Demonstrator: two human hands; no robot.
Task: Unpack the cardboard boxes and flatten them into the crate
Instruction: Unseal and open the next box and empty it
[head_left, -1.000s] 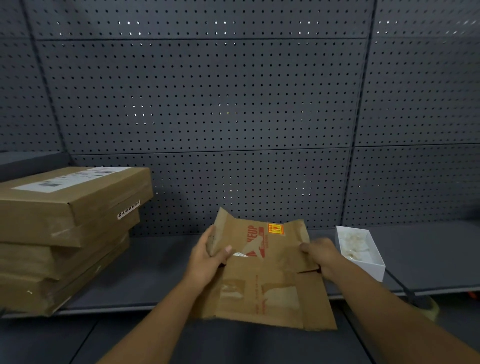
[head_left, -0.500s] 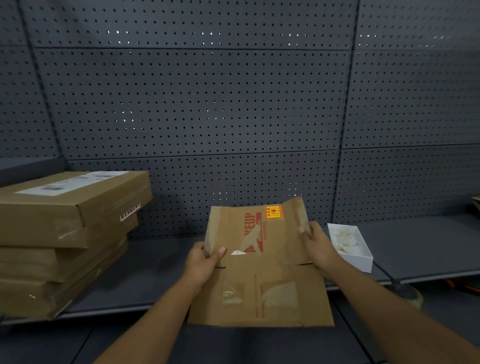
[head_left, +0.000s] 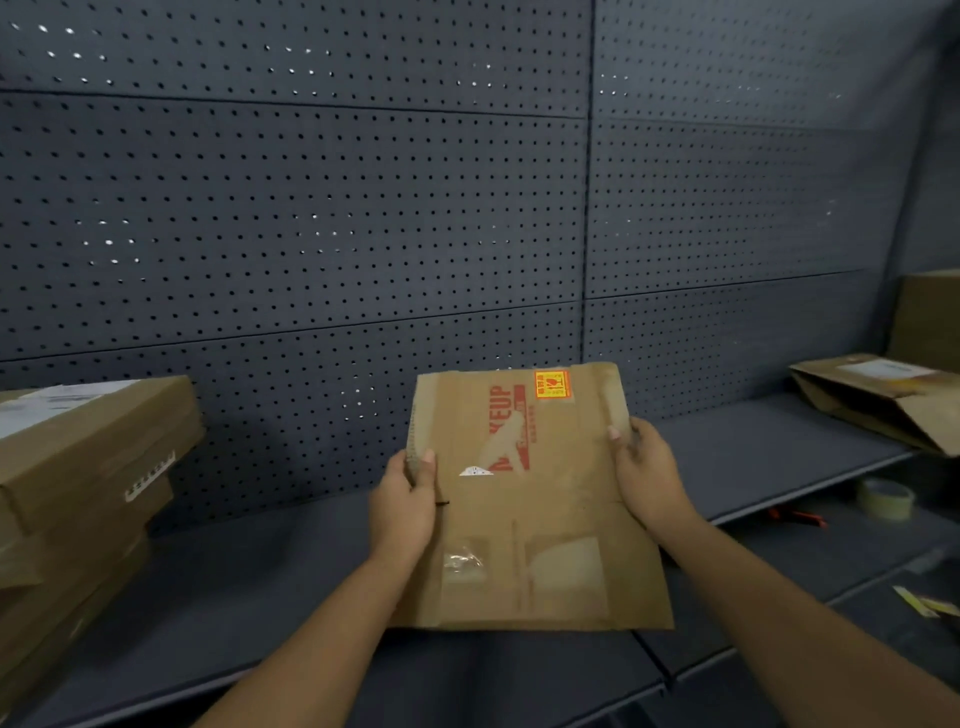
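The flat cardboard box (head_left: 530, 499) is now smoothed out and held higher above the shelf (head_left: 260, 582). The left hand (head_left: 402, 506) and right hand (head_left: 647, 475) grip its sides.

**Red print and a sticker on the flat box**

The flattened box (head_left: 524, 499) carried red print running sideways up its upper half. Only "KEUP" could be read; a torn patch had taken the rest of the word, and a line of small red characters beside it was too fine to make out. Near the top edge sat an orange-red sticker (head_left: 552, 384) with yellow marks, unreadable. A small white scrap (head_left: 475, 471) showed dotted print, illegible. The top box of the left stack (head_left: 88, 436) bore a white shipping label (head_left: 62, 395) with blurred lines and a white barcode strip (head_left: 150, 476) on its side. The box at right (head_left: 878, 400) had a white label (head_left: 883, 369), also unreadable.
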